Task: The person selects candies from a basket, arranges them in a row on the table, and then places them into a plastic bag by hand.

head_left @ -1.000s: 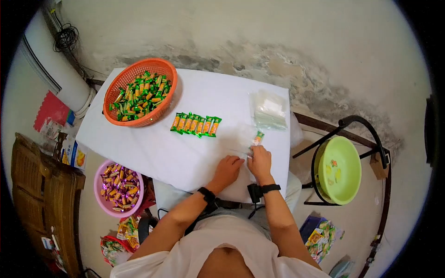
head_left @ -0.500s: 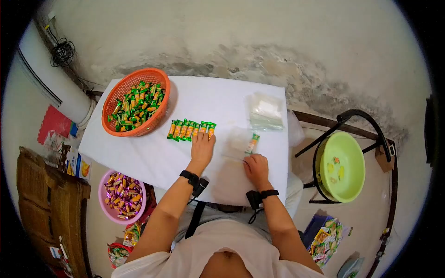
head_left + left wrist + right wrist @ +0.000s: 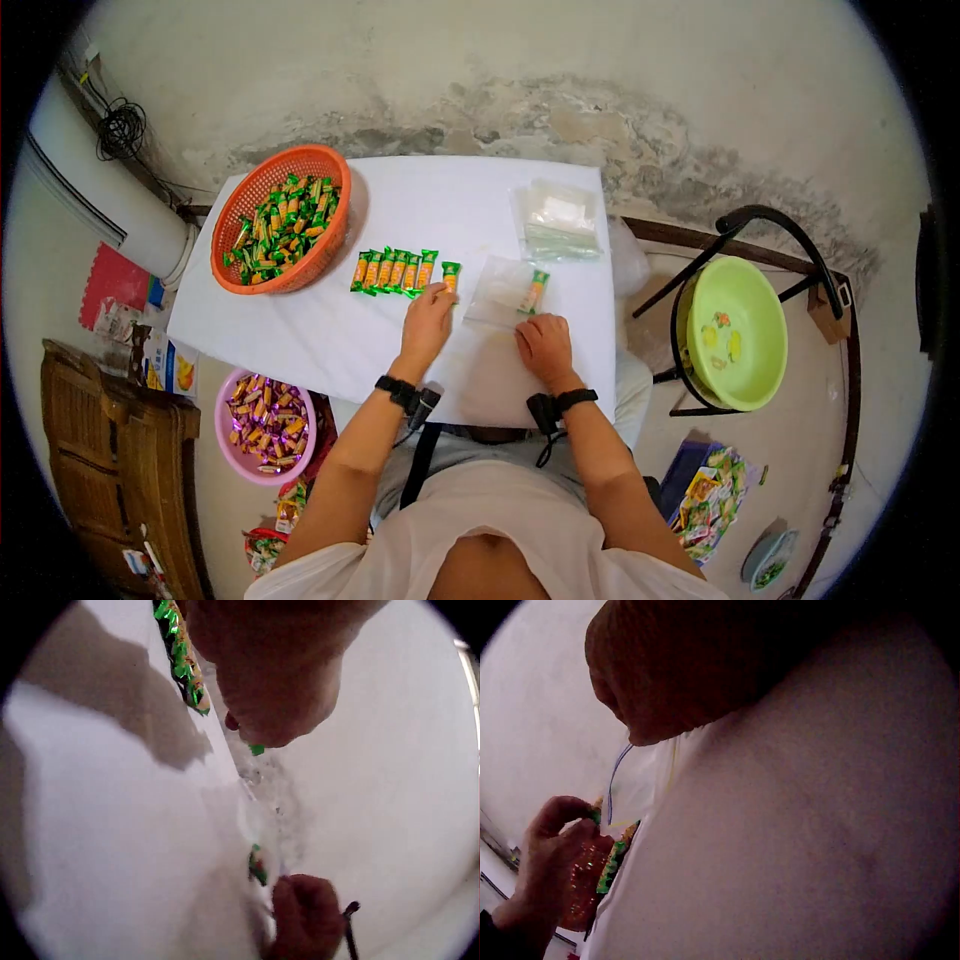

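Observation:
My left hand (image 3: 427, 325) pinches a small wrapped snack bar (image 3: 450, 276), green-ended with an orange middle, just right of a row of similar bars (image 3: 393, 271) lying side by side. My right hand (image 3: 548, 345) grips the near edge of a clear plastic bag (image 3: 494, 296), which lies on the white table. One bar (image 3: 534, 292) shows in the bag's right part. In the right wrist view the left hand (image 3: 544, 859) holds its bar (image 3: 596, 811) between thumb and fingers. The right hand (image 3: 675, 671) is dark there, its fingertips hidden.
An orange basket (image 3: 340, 215) full of the same bars stands at the table's back left. Stacked clear bags (image 3: 560, 220) lie at the back right. Below left is a pink basin (image 3: 225, 440) of purple-wrapped sweets; to the right, a green basin (image 3: 755, 375) on a black stand.
My left hand went from beside the right hand to the row of bars, then drew one bar a little to the right. The right hand stayed at the bag, which now lies flatter and wider.

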`<state>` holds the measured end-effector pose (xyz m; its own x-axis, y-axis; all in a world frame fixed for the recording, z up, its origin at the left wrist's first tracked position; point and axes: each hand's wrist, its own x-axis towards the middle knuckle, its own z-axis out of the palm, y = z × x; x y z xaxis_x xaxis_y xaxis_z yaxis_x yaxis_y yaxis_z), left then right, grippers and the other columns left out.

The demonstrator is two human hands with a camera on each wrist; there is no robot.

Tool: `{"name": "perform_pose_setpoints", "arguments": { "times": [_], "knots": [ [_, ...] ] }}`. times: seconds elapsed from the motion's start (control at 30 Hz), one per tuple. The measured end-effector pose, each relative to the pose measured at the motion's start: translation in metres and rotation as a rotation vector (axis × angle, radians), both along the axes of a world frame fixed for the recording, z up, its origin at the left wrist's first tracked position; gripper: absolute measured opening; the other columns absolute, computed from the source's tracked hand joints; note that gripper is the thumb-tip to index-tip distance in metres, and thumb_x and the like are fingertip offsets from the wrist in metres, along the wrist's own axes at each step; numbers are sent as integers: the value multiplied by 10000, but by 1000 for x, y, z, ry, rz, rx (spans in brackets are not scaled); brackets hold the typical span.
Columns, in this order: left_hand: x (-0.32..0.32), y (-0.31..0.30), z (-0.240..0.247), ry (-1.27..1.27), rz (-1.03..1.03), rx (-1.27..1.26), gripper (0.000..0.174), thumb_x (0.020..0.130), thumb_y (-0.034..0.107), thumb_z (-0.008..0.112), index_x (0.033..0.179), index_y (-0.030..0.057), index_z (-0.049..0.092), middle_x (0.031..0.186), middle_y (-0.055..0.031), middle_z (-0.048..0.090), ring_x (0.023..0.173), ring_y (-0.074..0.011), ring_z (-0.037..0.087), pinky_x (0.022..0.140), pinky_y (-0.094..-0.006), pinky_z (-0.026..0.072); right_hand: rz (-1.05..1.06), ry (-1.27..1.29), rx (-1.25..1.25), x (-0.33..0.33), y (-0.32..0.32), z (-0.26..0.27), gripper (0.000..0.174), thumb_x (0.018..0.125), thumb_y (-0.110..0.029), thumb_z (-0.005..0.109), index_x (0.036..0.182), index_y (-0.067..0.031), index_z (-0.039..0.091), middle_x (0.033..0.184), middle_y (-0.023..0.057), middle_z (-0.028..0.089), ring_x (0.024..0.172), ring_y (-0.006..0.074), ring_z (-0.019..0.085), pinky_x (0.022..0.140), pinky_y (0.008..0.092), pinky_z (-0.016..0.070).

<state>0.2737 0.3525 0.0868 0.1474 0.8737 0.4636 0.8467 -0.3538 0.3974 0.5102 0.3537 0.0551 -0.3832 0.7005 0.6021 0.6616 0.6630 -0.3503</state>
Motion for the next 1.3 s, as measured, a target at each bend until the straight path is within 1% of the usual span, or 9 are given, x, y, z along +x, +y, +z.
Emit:
{"name": "perform_pose_setpoints", "arguments": {
  "times": [0.1,0.2,0.27,0.37,0.57,0.8,0.97,1.23,1.3],
  "knots": [
    [14,-38,21,-217,59,103,135,792,-4,592,925,19,607,1057,-172,589,819,-354,599,700,-418,497,-2,10,44,1,0,-1,119,774,-122,658,873,-96,598,887,67,562,869,250,540,776,397,398],
    [29,-75,19,-313,-257,-94,136,788,13,618,924,3,609,936,-192,627,785,-360,608,667,-414,499,-16,22,46,1,1,-1,120,772,-118,654,878,-100,600,879,69,563,865,249,543,778,397,399],
    [38,-87,21,-103,-363,47,141,784,22,613,920,-11,609,924,-189,625,796,-346,610,676,-408,498,-29,31,30,0,0,-1,120,770,-115,649,879,-105,599,881,67,566,864,247,547,779,396,400],
    [45,-74,20,-67,-370,-175,154,788,25,594,937,-8,619,966,-171,627,842,-334,609,708,-410,494,-44,51,26,0,1,-3,122,764,-109,642,878,-115,597,884,60,572,865,242,554,782,394,403],
    [59,-40,-5,-53,-270,-82,286,769,-11,557,1042,53,611,1086,-150,603,978,-336,576,827,-407,476,-27,38,53,1,2,0,133,768,-99,641,894,-114,600,880,57,573,847,248,559,765,398,407],
    [76,-25,-15,-45,-161,-140,245,773,-7,519,1007,30,584,1016,-143,600,913,-331,577,759,-415,467,9,57,56,2,1,-2,139,771,-91,654,896,-91,592,882,70,564,821,259,548,752,411,389],
    [76,-29,-17,-78,-60,-62,135,761,25,576,896,27,582,928,-124,599,869,-338,571,725,-424,461,0,38,58,-1,-2,0,142,769,-103,639,901,-104,587,871,62,557,816,252,541,758,408,386],
    [73,-48,-25,-153,-183,-55,127,754,17,586,879,4,605,927,-153,585,895,-341,562,762,-418,463,-27,-124,-114,-20,0,25,260,717,-152,683,941,-90,565,896,74,557,919,249,524,819,428,355],
    [71,-48,-24,-153,-193,-38,138,756,19,587,892,1,605,938,-153,582,913,-336,560,783,-410,462,-129,-291,-164,-29,6,23,236,733,-173,664,935,-104,562,900,64,558,932,239,515,830,418,348]
  ]
}}
